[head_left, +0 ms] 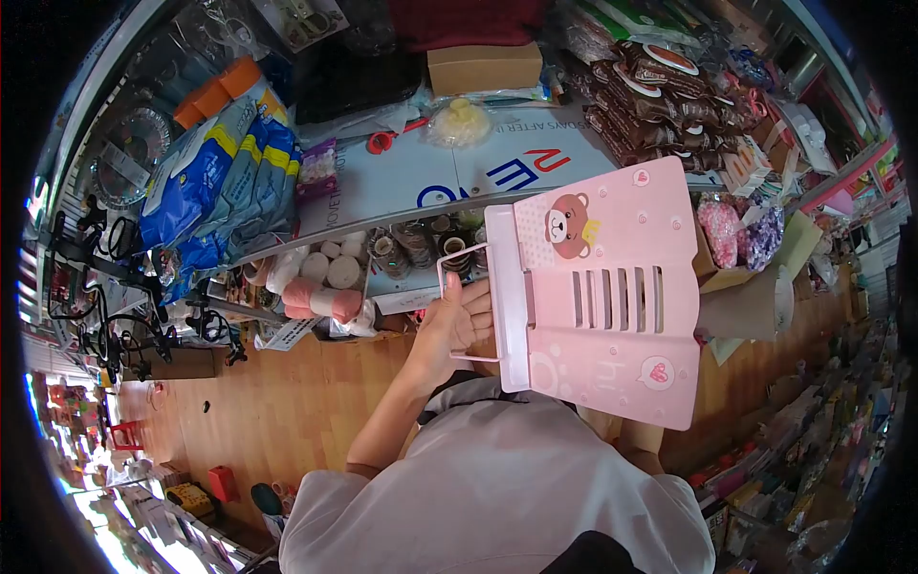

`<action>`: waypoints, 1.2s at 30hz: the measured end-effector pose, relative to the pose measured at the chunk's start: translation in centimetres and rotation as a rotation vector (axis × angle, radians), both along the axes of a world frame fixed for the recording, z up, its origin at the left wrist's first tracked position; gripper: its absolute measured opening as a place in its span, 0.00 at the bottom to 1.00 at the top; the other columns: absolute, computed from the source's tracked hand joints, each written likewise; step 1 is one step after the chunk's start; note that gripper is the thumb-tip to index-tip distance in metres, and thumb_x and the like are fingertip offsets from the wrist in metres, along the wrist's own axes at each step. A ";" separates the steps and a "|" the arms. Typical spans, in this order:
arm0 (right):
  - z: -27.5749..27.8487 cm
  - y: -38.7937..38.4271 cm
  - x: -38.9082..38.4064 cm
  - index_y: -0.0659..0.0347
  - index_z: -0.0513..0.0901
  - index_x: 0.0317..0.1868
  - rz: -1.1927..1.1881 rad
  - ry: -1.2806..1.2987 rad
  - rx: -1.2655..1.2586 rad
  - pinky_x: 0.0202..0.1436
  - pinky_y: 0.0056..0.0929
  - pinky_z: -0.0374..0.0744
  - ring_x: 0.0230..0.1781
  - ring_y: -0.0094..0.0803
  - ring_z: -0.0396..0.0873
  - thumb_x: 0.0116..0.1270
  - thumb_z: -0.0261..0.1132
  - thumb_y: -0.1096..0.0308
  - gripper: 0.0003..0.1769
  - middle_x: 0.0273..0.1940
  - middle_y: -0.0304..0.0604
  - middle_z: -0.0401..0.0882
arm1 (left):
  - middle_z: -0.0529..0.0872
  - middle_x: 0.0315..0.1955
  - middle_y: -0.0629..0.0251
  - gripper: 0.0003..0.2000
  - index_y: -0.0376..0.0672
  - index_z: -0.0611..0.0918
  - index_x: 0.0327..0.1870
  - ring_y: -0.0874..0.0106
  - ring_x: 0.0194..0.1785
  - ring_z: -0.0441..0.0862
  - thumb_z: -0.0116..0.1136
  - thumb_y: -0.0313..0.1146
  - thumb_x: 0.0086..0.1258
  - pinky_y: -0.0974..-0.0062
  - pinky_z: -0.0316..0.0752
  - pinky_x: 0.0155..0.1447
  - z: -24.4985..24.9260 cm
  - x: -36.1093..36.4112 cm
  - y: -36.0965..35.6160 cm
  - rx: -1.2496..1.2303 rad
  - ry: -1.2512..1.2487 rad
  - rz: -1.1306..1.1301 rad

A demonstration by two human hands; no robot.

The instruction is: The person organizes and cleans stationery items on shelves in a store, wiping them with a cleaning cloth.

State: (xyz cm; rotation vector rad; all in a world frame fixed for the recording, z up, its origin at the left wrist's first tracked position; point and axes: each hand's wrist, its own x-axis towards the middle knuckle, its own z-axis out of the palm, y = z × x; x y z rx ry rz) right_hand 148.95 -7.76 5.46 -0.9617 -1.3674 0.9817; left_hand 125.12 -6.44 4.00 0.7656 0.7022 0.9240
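Note:
A pink book stand with a bear print, a row of slots and a white ledge is held up in front of my body, tilted. A thin wire frame sticks out from its left side. My left hand is at this frame, overlapping its outer bar. Its palm shows, the thumb points up and the fingers stretch toward the ledge. My right forearm reaches under the lower right part of the stand. The stand covers my right hand, so its fingers are hidden.
Ahead is a glass-fronted counter with blue wipe packs, brown packets, a small cardboard box and red scissors. Below are yarn balls and tape rolls. Crowded shelves flank the wooden floor.

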 end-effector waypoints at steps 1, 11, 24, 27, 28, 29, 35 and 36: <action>0.0 0.1 -0.1 0.68 0.81 0.54 0.003 -0.002 0.001 0.41 0.20 0.78 0.39 0.20 0.77 0.40 0.74 0.81 0.33 0.56 0.43 0.70 | 0.79 0.59 0.49 0.41 0.26 0.65 0.68 0.64 0.57 0.81 0.29 0.64 0.76 0.67 0.73 0.64 -0.3 -0.1 0.0 -0.014 -0.018 0.007; 0.0 0.1 0.0 0.68 0.81 0.54 0.013 -0.008 0.009 0.41 0.20 0.78 0.38 0.19 0.77 0.40 0.73 0.82 0.33 0.56 0.43 0.70 | 0.84 0.52 0.51 0.38 0.28 0.72 0.63 0.67 0.52 0.84 0.31 0.61 0.78 0.69 0.76 0.59 -1.2 0.3 0.6 -0.077 -0.114 0.035; 0.0 0.4 0.1 0.68 0.81 0.54 0.037 -0.028 0.013 0.40 0.20 0.78 0.37 0.19 0.77 0.40 0.73 0.82 0.34 0.56 0.43 0.70 | 0.86 0.51 0.56 0.37 0.35 0.78 0.60 0.71 0.46 0.85 0.35 0.65 0.75 0.74 0.77 0.52 -2.0 1.2 1.1 -0.232 -0.165 0.115; 0.0 0.5 0.0 0.68 0.81 0.54 0.048 -0.041 0.019 0.40 0.19 0.78 0.36 0.19 0.77 0.39 0.73 0.82 0.34 0.56 0.43 0.70 | 0.86 0.51 0.57 0.35 0.35 0.75 0.63 0.70 0.48 0.84 0.37 0.62 0.76 0.74 0.78 0.53 -2.5 1.1 1.1 -0.183 -0.051 0.160; 0.0 0.5 -0.1 0.68 0.81 0.54 0.053 -0.045 0.020 0.40 0.19 0.78 0.36 0.19 0.77 0.39 0.73 0.82 0.34 0.56 0.43 0.70 | 0.85 0.52 0.57 0.32 0.35 0.73 0.65 0.70 0.49 0.84 0.42 0.57 0.77 0.73 0.78 0.53 -2.4 0.8 1.3 -0.137 -0.019 0.144; 0.0 0.7 -0.1 0.68 0.81 0.54 0.057 -0.050 0.025 0.40 0.19 0.78 0.36 0.19 0.77 0.39 0.73 0.82 0.34 0.56 0.43 0.70 | 0.84 0.53 0.57 0.29 0.35 0.71 0.67 0.70 0.50 0.84 0.46 0.52 0.77 0.73 0.79 0.53 -2.4 0.1 1.5 -0.092 0.014 0.127; 0.0 0.9 -0.1 0.68 0.82 0.54 0.086 -0.076 0.038 0.40 0.19 0.78 0.36 0.18 0.77 0.39 0.73 0.83 0.34 0.56 0.43 0.70 | 0.76 0.61 0.49 0.36 0.34 0.57 0.74 0.69 0.63 0.75 0.63 0.24 0.67 0.73 0.71 0.64 -1.1 0.2 1.7 0.090 0.020 0.128; 0.0 0.9 -0.1 0.68 0.82 0.54 0.091 -0.088 0.043 0.40 0.19 0.78 0.35 0.18 0.77 0.39 0.73 0.83 0.34 0.56 0.43 0.70 | 0.74 0.63 0.47 0.39 0.35 0.55 0.75 0.68 0.64 0.74 0.64 0.21 0.65 0.71 0.71 0.66 -1.1 0.2 1.6 0.088 0.009 0.154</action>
